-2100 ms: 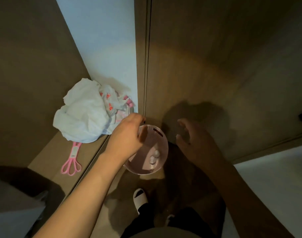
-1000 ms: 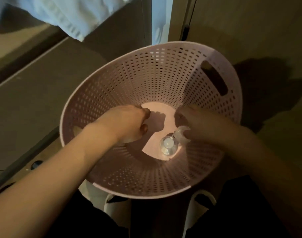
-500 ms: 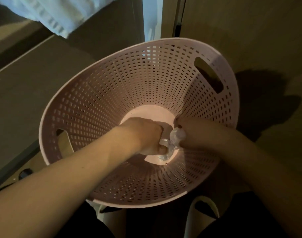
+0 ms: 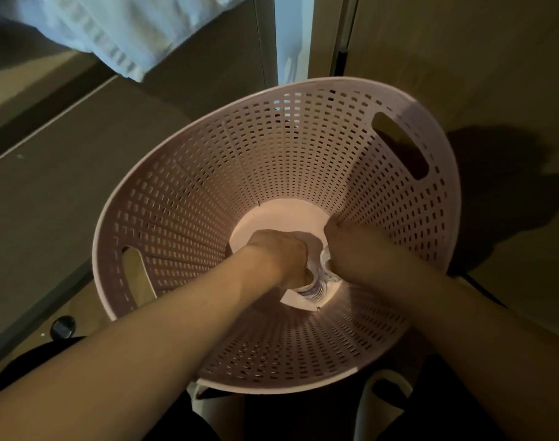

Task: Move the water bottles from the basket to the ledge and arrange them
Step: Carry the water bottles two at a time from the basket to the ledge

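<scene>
A: Report the hand status inside the pink perforated basket (image 4: 303, 148).

B: Left hand (image 4: 279, 251) and right hand (image 4: 351, 249) each grip a clear water bottle (image 4: 313, 288) at the basket floor.

A: Surroundings?

B: White cloth (image 4: 112, 30) lies beyond the basket, upper left.

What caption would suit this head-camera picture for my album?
Both hands, left and right, reach into a pink basket and grip water bottles.
</scene>
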The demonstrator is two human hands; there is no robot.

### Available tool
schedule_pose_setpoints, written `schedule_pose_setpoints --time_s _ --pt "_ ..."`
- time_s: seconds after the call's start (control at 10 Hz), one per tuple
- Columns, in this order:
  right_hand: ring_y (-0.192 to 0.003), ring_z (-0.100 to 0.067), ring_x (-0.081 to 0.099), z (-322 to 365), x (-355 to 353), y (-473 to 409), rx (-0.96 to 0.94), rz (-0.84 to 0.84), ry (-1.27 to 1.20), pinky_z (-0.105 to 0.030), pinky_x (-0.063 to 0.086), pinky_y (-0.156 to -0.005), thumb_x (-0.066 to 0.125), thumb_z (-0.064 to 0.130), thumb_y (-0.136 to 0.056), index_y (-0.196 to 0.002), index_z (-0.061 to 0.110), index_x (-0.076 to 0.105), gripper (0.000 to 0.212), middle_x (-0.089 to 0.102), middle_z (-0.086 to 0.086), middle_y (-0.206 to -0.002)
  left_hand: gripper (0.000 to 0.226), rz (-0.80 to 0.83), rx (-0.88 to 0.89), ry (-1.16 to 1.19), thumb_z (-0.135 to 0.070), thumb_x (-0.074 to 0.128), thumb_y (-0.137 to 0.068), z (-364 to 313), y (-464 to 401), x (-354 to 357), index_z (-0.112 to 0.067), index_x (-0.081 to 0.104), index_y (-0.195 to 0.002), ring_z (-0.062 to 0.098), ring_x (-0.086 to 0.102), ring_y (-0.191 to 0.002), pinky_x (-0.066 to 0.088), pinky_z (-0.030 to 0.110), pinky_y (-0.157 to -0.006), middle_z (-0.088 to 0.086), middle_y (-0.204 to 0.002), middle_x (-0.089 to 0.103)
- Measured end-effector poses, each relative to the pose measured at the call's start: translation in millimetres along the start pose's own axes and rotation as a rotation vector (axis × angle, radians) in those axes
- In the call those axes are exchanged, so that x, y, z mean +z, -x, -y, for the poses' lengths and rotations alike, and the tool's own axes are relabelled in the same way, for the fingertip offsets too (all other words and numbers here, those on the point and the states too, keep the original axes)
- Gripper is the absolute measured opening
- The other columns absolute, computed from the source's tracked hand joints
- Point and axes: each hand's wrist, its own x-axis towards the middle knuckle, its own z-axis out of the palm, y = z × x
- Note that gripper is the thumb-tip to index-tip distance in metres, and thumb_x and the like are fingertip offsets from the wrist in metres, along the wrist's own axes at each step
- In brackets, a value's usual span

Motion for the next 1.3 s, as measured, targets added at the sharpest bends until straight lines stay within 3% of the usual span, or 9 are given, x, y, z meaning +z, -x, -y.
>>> schedule_pose_setpoints --time_s 0.1,0.2,0.4,0.6,0.8,1.0,1.1,1.2,1.3 --pt "-0.13 -0.03 0.046 3 -2 1 -0.012 0.046 0.025 -0.045 0.049 -0.096 0.043 0.02 -0.101 -0.149 0.001 0.022 0.056 0.045 -0.012 -0.14 0.045 0.051 -0.083 0.009 -0.043 0.059 -0.094 12 -7 4 -0.017 0.053 -0.13 0.024 0.061 -0.096 0.051 0.032 -0.08 -0.001 -0.096 0.054" --pt "-0.126 -0.029 0.052 2 0 -3 0.007 0.058 0.005 -0.046 0.049 -0.097 0.047 0.021 -0.1 -0.152 0.002 0.017 0.062 0.039 -0.013 -0.149 0.047 0.086 -0.147 0.027 -0.044 0.065 -0.091 19 -12 8 -0.011 0.06 -0.125 0.022 0.059 -0.087 0.047 0.03 -0.072 -0.001 -0.09 0.055" --pt "-0.112 -0.027 0.061 1 4 -10 0.028 -0.016 -0.095 -0.041 0.054 -0.087 0.052 0.021 -0.097 -0.143 0.006 0.031 0.053 0.052 -0.013 -0.136 0.046 0.085 -0.105 0.092 -0.039 0.068 -0.09 21 -13 10 -0.012 0.06 -0.125 0.021 0.059 -0.086 0.049 0.028 -0.074 0.001 -0.097 0.061" --pt "-0.1 -0.022 0.062 -7 -3 -17 0.093 0.012 -0.267 -0.04 0.053 -0.087 0.061 0.026 -0.091 -0.122 0.014 0.047 0.037 0.061 -0.004 -0.114 0.047 -0.159 -0.043 0.214 -0.023 0.062 -0.089 29 -12 11 -0.02 0.05 -0.134 0.03 0.062 -0.105 0.051 0.034 -0.079 0.01 -0.117 0.064" --pt "-0.109 -0.021 0.058 -16 -25 -3 0.137 -0.071 -0.405 -0.036 0.049 -0.092 0.061 0.034 -0.092 -0.124 0.019 0.047 0.038 0.057 -0.001 -0.121 0.031 -0.29 -0.084 0.394 -0.023 0.06 -0.085 49 8 -4 -0.021 0.053 -0.114 0.036 0.061 -0.103 0.039 0.028 -0.074 0.013 -0.108 0.064" --pt "-0.117 -0.012 0.049 -20 -132 88 0.136 -0.135 -0.491 -0.014 0.034 -0.072 0.052 0.026 -0.098 -0.132 0.023 0.042 0.035 0.049 0.006 -0.134 0.018 -0.462 -0.12 0.552 -0.032 0.061 -0.085 63 111 -86 -0.029 0.049 -0.097 0.024 0.064 -0.084 0.048 0.03 -0.068 0.0 -0.093 0.067" --pt "-0.096 -0.019 0.061 -18 -186 131 0.2 -0.177 -0.618 -0.038 0.053 -0.081 0.059 0.061 -0.083 -0.112 0.035 0.05 0.04 0.057 0.007 -0.103 0.022 -0.571 -0.092 0.607 -0.033 0.066 -0.086 58 190 -152 -0.031 0.051 -0.103 0.01 0.057 -0.079 0.044 0.027 -0.064 -0.013 -0.09 0.06" --pt "-0.088 -0.029 0.065 -32 -239 191 0.067 -0.252 -0.845 -0.051 0.055 -0.076 0.047 0.063 -0.071 -0.101 0.039 0.046 0.038 0.064 0.0 -0.097 0.026 -0.672 -0.103 0.577 -0.038 0.065 -0.082 54 281 -224 -0.03 0.04 -0.084 0.02 0.055 -0.071 0.034 0.029 -0.058 -0.012 -0.073 0.048" --pt "-0.08 -0.017 0.063 -19 -366 285 0.089 -0.297 -0.829 -0.04 0.054 -0.076 0.063 0.047 -0.076 -0.089 0.041 0.042 0.025 0.057 0.01 -0.084 0.026 -0.773 -0.111 0.585 -0.046 0.057 -0.079 49 367 -291 -0.025 0.043 -0.083 0.026 0.058 -0.072 0.037 0.033 -0.054 -0.005 -0.07 0.054"
